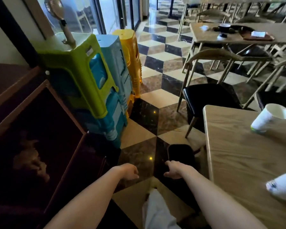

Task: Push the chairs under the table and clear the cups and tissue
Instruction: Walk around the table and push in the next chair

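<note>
A wooden table point(238, 156) fills the right side. On it stand a white paper cup point(271, 119) near the far edge and a second white cup point(282, 185) at the frame's right edge. No tissue is visible. A black chair point(182, 154) sits low at the table's left side, its seat partly under the tabletop. My right hand point(173, 169) curls around that seat's left edge. To its left, over the floor, my left hand point(130, 171) hangs loosely curled and holds nothing. Another black-seated chair point(208, 100) stands pulled out at the table's far end.
Stacked plastic stools, green point(76, 63), blue point(116, 66) and yellow point(130, 55), stand on the left next to a dark wooden cabinet point(31, 129). A checkered floor aisle point(155, 66) runs between them and the tables. A far table point(234, 35) carries dishes, with chairs around it.
</note>
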Available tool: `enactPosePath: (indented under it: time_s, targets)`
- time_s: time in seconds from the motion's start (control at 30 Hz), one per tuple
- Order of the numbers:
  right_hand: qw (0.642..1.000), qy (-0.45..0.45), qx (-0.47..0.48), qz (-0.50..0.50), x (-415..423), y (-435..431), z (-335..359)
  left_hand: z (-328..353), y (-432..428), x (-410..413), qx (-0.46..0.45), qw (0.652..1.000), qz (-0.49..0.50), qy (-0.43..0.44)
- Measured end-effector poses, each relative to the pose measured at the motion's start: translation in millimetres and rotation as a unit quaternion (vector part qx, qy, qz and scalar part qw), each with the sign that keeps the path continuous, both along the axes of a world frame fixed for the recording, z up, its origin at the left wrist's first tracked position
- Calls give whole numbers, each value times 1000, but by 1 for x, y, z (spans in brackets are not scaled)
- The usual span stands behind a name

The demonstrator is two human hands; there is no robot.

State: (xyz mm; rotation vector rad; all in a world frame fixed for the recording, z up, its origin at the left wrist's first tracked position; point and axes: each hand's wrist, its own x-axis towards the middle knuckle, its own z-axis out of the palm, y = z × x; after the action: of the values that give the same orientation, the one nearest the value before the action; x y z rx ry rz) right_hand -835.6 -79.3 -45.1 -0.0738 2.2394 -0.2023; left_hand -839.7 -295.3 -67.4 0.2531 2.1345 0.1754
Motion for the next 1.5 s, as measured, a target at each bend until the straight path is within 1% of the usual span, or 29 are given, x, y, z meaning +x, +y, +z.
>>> enactPosePath:
  time_s: [0.17, 0.33, 0.47, 0.6, 0.67, 0.73, 0.87, 0.93, 1.03, 1.13, 1.17, 1.2, 1.23, 1.3, 1.37, 1.43, 1.5]
  targets:
    - [998, -50, -23, -3, -111, -2, -14, -17, -3, -111, -9, 1000, -15, -13]
    - [993, -115, -27, 4, -224, 8, -14, -16, 4, -231, -2, 1000, -25, -15]
    - [989, -148, -23, -2, -300, 18, -9, -7, 10, -308, 14, 999, -42, -27]
    - [983, -175, -39, -45, -382, 28, -7, -6, 21, -394, 2, 999, -29, -34]
    - [982, -172, -40, -67, -425, 35, -7, -7, 32, -444, -1, 1000, -22, -15]
    - [981, -169, -41, -87, -463, 45, -7, 2, 46, -489, 2, 999, -39, 2]
    - [982, -146, -24, -115, -535, 70, -8, 15, 75, -584, 23, 992, -120, 22]
    - [983, -113, -16, -143, -567, 83, -7, 23, 92, -633, 30, 985, -168, 21]
    - [980, -86, -24, -177, -612, 102, 10, 33, 118, -696, 35, 979, -202, 20]
    - [969, -81, -44, -230, -665, 128, 26, 42, 157, -753, 47, 965, -256, 12]
    - [962, -80, -50, -254, -684, 138, 31, 44, 171, -772, 44, 966, -252, 28]
    - [956, -87, -56, -275, -699, 147, 35, 48, 183, -786, 41, 962, -265, 58]
    - [949, -99, -63, -293, -718, 160, 36, 53, 198, -803, 34, 956, -283, 69]
    - [937, -106, -82, -324, -752, 193, 34, 50, 231, -843, 41, 948, -309, 68]
    - [923, -95, -95, -359, -777, 225, 36, 51, 264, -879, 62, 946, -310, 75]
    - [901, -86, -120, -407, -795, 256, 37, 57, 299, -911, 67, 938, -329, 85]
    - [869, -96, -164, -456, -806, 283, 36, 66, 332, -938, 82, 927, -359, 75]
